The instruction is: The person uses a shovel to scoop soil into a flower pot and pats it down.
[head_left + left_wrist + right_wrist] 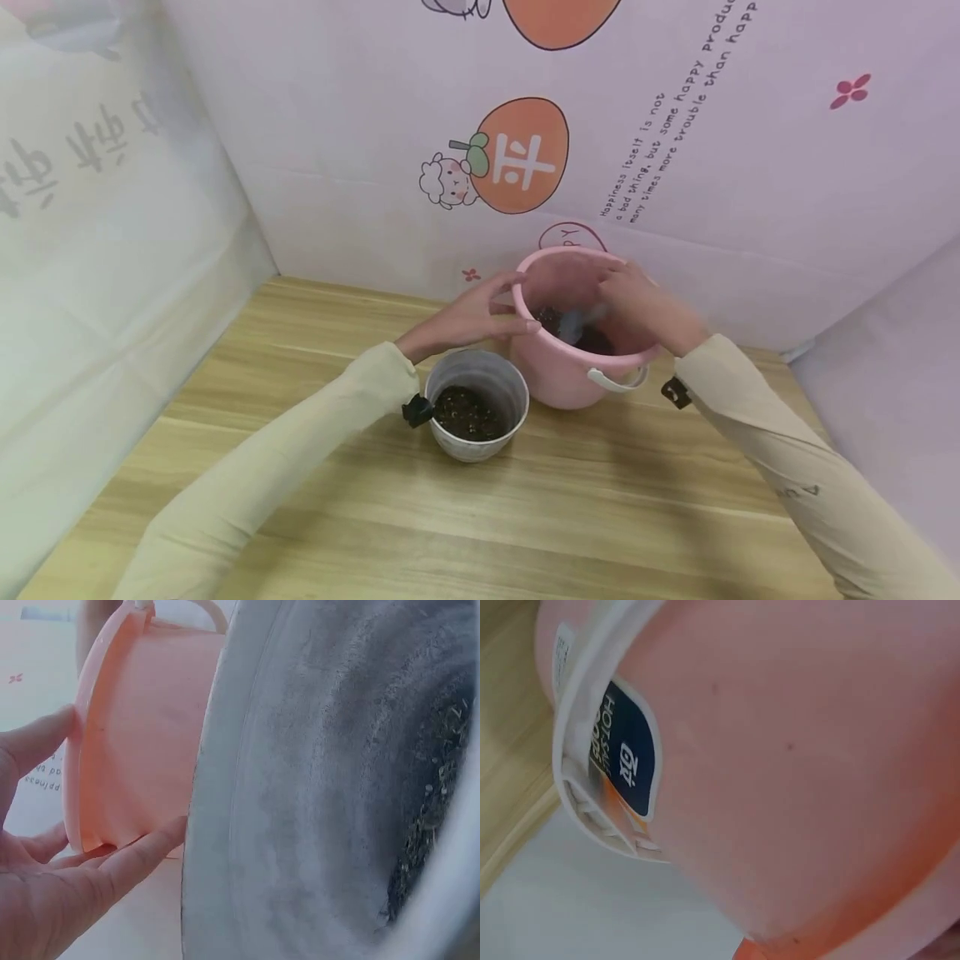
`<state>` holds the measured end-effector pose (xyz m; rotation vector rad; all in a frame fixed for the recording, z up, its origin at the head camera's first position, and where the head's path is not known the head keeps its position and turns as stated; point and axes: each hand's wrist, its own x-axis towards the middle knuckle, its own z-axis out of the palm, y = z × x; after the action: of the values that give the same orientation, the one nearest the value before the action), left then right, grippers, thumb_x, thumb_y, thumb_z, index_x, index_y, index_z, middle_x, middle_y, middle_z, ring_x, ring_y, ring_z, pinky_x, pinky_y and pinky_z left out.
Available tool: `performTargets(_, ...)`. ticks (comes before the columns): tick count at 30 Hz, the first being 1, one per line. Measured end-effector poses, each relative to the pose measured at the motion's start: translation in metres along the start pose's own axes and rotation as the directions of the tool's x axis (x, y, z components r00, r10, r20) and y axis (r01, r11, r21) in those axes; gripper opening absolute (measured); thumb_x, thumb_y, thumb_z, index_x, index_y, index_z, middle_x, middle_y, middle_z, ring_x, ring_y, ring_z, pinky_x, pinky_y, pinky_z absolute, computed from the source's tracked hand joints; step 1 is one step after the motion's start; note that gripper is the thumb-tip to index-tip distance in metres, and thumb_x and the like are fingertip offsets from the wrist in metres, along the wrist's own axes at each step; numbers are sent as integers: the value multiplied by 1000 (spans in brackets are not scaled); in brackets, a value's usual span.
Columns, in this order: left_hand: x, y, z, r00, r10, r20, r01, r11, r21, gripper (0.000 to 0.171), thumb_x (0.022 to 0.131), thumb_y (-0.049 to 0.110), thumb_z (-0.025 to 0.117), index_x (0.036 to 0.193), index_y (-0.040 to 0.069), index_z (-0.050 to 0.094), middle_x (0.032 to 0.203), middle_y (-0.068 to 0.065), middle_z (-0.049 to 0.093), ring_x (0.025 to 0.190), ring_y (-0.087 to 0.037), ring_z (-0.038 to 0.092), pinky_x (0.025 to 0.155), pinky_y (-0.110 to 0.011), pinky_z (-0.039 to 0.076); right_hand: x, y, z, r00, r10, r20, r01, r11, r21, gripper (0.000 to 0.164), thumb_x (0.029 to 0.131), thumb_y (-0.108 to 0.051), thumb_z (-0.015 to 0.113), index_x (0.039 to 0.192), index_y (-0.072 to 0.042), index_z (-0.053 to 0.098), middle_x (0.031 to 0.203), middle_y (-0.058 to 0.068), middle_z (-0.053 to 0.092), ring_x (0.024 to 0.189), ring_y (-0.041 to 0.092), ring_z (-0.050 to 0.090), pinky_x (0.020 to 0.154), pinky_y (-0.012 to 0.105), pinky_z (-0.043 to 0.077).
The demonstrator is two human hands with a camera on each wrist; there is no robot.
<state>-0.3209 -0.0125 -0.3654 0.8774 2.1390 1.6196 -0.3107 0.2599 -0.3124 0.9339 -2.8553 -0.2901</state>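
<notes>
A pink bucket (pixel 558 375) with dark soil (pixel 550 319) inside stands near the back wall. My left hand (pixel 476 312) rests on its left side, thumb and fingers spread along the rim. In the left wrist view, its fingers (pixel 131 862) lie fairly straight against the outer wall. Reaching into the bucket, my right hand (pixel 648 308) grips a small blue-grey trowel (pixel 572 327), whose blade is blurred at the soil. The hand covers most of the handle. A grey-white flowerpot (pixel 472 450), partly filled with soil (pixel 467 414), stands beside the bucket, below my left wrist.
The bucket's white carrying handle (pixel 618 383) hangs on its near side, by a dark blue label (pixel 634 754). Everything stands on a wood-grain table (pixel 465 525). A printed sheet (pixel 360 125) covers the wall close behind the bucket, and pale sheets enclose both sides.
</notes>
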Motion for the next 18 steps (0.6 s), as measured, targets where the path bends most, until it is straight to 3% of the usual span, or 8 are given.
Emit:
performTargets(8, 2, 0, 0, 1000, -17, 9, 17, 997, -75, 85, 93, 21, 79, 162, 8, 31, 170, -10, 30, 151, -33, 41, 101, -55, 57, -2, 4, 3, 999, 31, 17, -32, 997, 72, 5, 80, -11, 77, 77, -10, 72, 93, 13, 71, 100, 38, 63, 101, 57, 47)
performTargets(11, 1, 0, -1, 1000, -13, -6, 13, 999, -34, 85, 92, 24, 80, 162, 8, 33, 169, -9, 33, 149, -33, 45, 107, -52, 54, -3, 5, 4, 999, 41, 24, -44, 992, 117, 6, 80, -6, 76, 79, -12, 75, 90, 11, 69, 94, 35, 62, 98, 55, 49)
performTargets(15, 0, 1, -2, 999, -6, -36, 8, 999, 45, 85, 90, 29, 81, 160, 8, 37, 166, -6, 38, 144, -32, 51, 113, -43, 50, -4, 9, 7, 995, 77, 67, -88, 977, 192, 24, 72, 1, 77, 88, -15, 82, 87, 10, 70, 86, 29, 61, 88, 48, 55)
performTargets(18, 1, 3, -1, 999, -5, -32, 6, 999, 52, 84, 91, 29, 81, 159, 7, 37, 167, -5, 38, 144, -30, 51, 113, -41, 50, -6, 12, 11, 988, 122, 91, -142, 958, 249, 31, 70, 4, 76, 93, -16, 83, 85, 9, 71, 85, 27, 60, 84, 44, 57)
